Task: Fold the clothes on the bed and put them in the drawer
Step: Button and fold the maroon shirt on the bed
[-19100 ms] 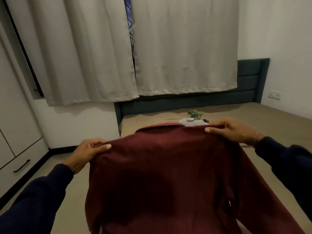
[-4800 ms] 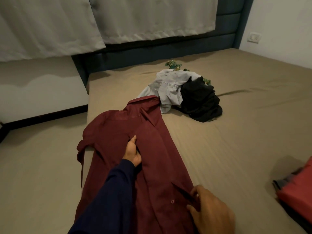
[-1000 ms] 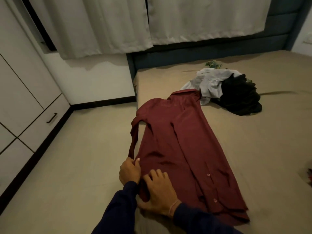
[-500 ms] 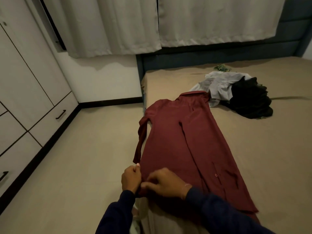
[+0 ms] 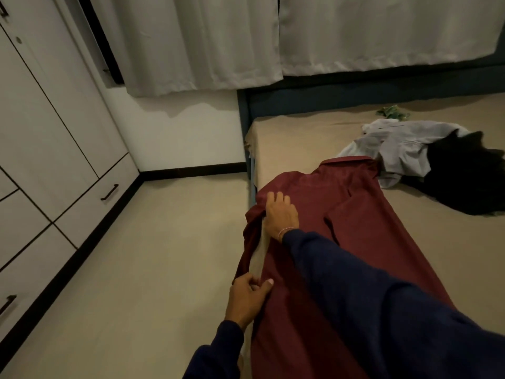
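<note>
A maroon shirt lies lengthwise along the left edge of the bed, collar toward the far end. One sleeve hangs over the bed's side. My left hand pinches the end of that sleeve at the near part of the edge. My right hand lies flat with straight fingers on the shirt's shoulder, further up the same edge. A grey garment and a black garment sit in a heap beyond the collar.
White wardrobe drawers with dark handles line the left wall across a strip of beige floor. Pale curtains hang above the dark headboard. A small green patterned cloth lies at the bed's far end.
My right hand has left the sleeve end beside my left hand and moved up the bed edge to press on the shirt's shoulder. My left hand keeps its hold on the sleeve.
</note>
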Available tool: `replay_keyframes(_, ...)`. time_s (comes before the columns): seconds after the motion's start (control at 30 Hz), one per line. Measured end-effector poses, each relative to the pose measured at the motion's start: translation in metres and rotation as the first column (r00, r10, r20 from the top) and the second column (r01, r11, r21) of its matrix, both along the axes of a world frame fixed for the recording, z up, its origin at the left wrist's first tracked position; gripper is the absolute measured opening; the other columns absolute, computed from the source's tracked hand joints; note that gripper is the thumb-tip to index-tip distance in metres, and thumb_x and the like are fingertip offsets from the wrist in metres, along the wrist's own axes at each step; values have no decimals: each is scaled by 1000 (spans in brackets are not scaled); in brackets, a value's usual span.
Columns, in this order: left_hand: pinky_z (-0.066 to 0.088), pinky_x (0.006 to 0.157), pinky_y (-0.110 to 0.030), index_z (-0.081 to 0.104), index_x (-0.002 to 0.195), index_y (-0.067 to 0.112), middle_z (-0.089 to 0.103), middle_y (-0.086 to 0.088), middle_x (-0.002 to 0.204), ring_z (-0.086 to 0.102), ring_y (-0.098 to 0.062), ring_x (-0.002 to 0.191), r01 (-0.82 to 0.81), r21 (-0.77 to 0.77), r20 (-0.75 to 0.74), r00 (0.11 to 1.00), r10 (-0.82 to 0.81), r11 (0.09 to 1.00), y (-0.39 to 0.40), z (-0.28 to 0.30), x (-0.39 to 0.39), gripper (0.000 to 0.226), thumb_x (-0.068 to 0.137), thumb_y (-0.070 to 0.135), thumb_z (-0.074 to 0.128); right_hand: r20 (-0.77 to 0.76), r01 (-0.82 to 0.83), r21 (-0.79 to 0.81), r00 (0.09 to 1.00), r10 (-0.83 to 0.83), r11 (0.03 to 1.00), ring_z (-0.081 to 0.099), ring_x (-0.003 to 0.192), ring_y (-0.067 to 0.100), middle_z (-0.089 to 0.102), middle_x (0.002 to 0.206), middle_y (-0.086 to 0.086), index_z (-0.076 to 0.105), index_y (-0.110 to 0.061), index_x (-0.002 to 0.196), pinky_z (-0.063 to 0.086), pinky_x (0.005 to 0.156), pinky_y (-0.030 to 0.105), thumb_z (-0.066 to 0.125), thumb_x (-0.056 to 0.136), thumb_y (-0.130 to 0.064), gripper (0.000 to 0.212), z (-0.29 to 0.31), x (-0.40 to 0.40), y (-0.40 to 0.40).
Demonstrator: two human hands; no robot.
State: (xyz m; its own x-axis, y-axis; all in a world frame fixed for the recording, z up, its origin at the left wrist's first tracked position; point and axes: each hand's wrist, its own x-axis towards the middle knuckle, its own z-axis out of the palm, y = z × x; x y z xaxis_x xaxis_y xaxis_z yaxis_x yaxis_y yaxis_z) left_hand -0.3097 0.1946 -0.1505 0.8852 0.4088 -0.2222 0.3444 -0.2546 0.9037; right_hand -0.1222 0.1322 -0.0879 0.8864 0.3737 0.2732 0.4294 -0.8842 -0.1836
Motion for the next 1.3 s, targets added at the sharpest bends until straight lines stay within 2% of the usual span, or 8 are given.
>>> replay_keyframes(0.2, 41, 45, -22, 45, 69, 16, 53, 1, 56, 54, -12, 52, 223, -113, -123, 964, -236, 968, 17, 5, 11, 40, 81, 25, 82, -26, -27, -115, 999, 24, 993, 61, 111, 34, 58, 125, 15, 57, -6, 123, 51, 85, 40, 44, 100, -5, 26, -5, 53, 19)
replay_keyframes(0.3, 54, 57, -33, 54, 83, 2, 69, -18, 78, 67, -25, 70, 294, -76, -138, 943, -302, 953, 13, 17, 12, 42, 75, 32, 83, -140, 34, 158, 990, -12, 987, 62, 106, 38, 61, 118, 17, 61, -7, 113, 51, 84, 40, 51, 95, -11, 21, 1, 71, 7)
replay_keyframes(0.4, 60, 83, -41, 64, 99, -4, 75, -13, 95, 73, -26, 89, 361, -10, -113, 926, -360, 933, -3, 36, 18, 29, 82, 16, 76, -319, 212, 516, 947, -43, 830, 62, 103, 36, 66, 111, 15, 62, -17, 93, 50, 86, 36, 57, 87, -13, 8, 6, 85, -17)
replay_keyframes(0.53, 60, 80, -43, 66, 102, 7, 72, -10, 98, 69, -25, 87, 508, 233, -220, 858, -464, 829, -52, 61, 28, 33, 78, 28, 73, -439, 362, 672, 897, -46, 646, 60, 116, 35, 70, 114, 16, 72, -7, 102, 44, 100, 30, 55, 91, -6, 20, 0, 95, -59)
replay_keyframes(0.63, 52, 63, -24, 59, 90, 16, 65, -2, 91, 60, -14, 74, 573, 364, -314, 818, -483, 734, -88, 69, 33, 13, 86, 23, 70, -480, 400, 671, 876, -46, 624, 58, 120, 36, 70, 117, 16, 73, -4, 107, 42, 104, 29, 57, 93, -6, 22, -6, 99, -87)
replay_keyframes(0.97, 46, 72, -33, 56, 106, 3, 54, -10, 99, 52, -23, 85, 575, 542, -365, 818, -445, 613, -170, 70, 31, 21, 100, 24, 56, -552, 559, 483, 792, -261, 675, 67, 102, 37, 70, 111, 14, 75, -7, 104, 56, 84, 35, 77, 83, -40, 39, 0, 115, -166)
replay_keyframes(1.2, 35, 51, -28, 45, 72, 15, 46, -2, 70, 44, -20, 59, 790, 525, -636, 612, -470, 317, -204, 66, 19, 30, 99, 26, 52, -604, 599, 421, 745, -283, 681, 71, 85, 30, 71, 97, 10, 70, -4, 99, 60, 76, 39, 87, 73, -46, 52, -15, 118, -201)
replay_keyframes(1.3, 47, 64, -34, 61, 91, 6, 63, -11, 92, 62, -28, 79, 852, 442, -696, 523, -493, 279, -211, 75, 17, 20, 100, 22, 54, -689, 610, 451, 702, -181, 651, 67, 54, 16, 73, 84, 10, 71, -4, 93, 57, 54, 27, 89, 74, -36, 41, -18, 117, -202)
